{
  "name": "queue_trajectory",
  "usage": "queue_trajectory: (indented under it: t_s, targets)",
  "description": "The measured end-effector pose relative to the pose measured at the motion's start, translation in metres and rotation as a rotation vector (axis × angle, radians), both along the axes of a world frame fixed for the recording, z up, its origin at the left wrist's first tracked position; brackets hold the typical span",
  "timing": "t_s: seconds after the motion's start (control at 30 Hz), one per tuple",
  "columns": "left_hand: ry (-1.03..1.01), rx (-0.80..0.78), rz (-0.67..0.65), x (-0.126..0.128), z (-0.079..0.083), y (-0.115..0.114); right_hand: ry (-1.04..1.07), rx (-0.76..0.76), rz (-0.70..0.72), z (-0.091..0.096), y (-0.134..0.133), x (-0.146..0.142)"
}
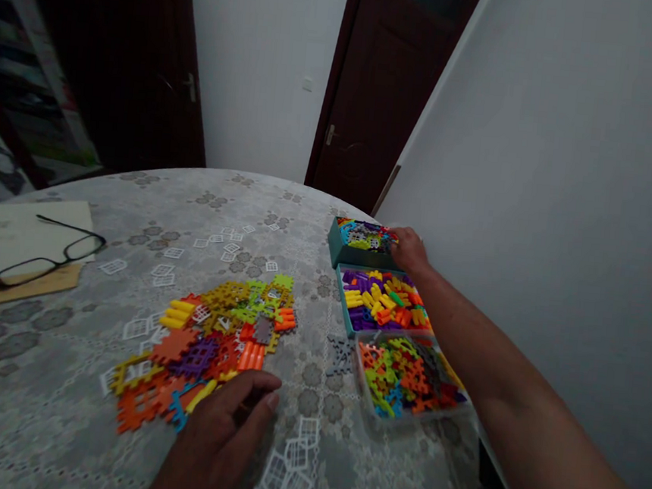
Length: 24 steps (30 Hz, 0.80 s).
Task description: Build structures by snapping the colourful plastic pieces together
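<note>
My left hand [231, 419] rests on the table, loosely curled, with a gap between thumb and forefinger and nothing visible in it. It lies at the near edge of a pile of plastic building pieces, among them a purple lattice piece [195, 358], orange toothed plates [141, 405] and yellow tube pieces [177, 314]. My right hand [411, 250] reaches to the right end of a teal box [359, 256] filled with small mixed pieces. Its fingertips are over the contents or rim and partly hidden; I cannot make out what they grip.
Beside the teal box stand a tray [344, 301] of tube pieces and a clear tub [366, 400] of flat pieces. Grey pieces [340, 356] lie left of the tub. Eyeglasses [51, 260] rest on papers at left. A white wall [565, 182] rises on the right.
</note>
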<state>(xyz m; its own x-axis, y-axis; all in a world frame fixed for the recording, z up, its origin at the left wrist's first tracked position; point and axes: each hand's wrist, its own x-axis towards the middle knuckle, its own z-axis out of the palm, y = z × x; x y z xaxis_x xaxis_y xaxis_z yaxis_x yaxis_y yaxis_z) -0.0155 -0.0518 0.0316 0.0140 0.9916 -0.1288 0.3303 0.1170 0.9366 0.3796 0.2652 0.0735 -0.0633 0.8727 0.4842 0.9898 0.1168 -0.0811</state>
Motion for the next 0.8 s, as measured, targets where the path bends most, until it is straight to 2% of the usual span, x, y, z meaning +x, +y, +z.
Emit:
queue_trajectory:
  t_s: [0.1,0.17,0.23,0.37,0.47,0.57,0.7,0.8]
  targets:
    - [0.025,0.028,0.008,-0.002,0.002,0.000,0.022,0.015,-0.006,0.013,-0.022,-0.006]
    - [0.048,0.074,0.011,-0.003,0.003,-0.001,0.067,0.012,0.006,0.022,-0.047,-0.017]
    - [0.074,0.143,0.009,-0.006,0.004,-0.001,0.141,-0.006,0.058,0.028,-0.084,-0.035]
    - [0.146,0.263,0.034,-0.011,0.001,0.003,0.203,-0.109,0.275,0.028,-0.181,-0.082]
    - [0.175,0.316,0.029,-0.014,-0.004,0.008,0.188,-0.306,0.443,0.008,-0.248,-0.118]
    - [0.195,0.359,0.037,-0.016,-0.009,0.011,0.158,-0.463,0.467,-0.030,-0.286,-0.148]
    - [0.229,0.366,0.029,-0.016,-0.012,0.013,0.110,-0.419,0.309,-0.079,-0.293,-0.178]
    - [0.249,0.388,0.015,-0.015,-0.013,0.013,0.142,-0.409,0.235,-0.093,-0.282,-0.190]
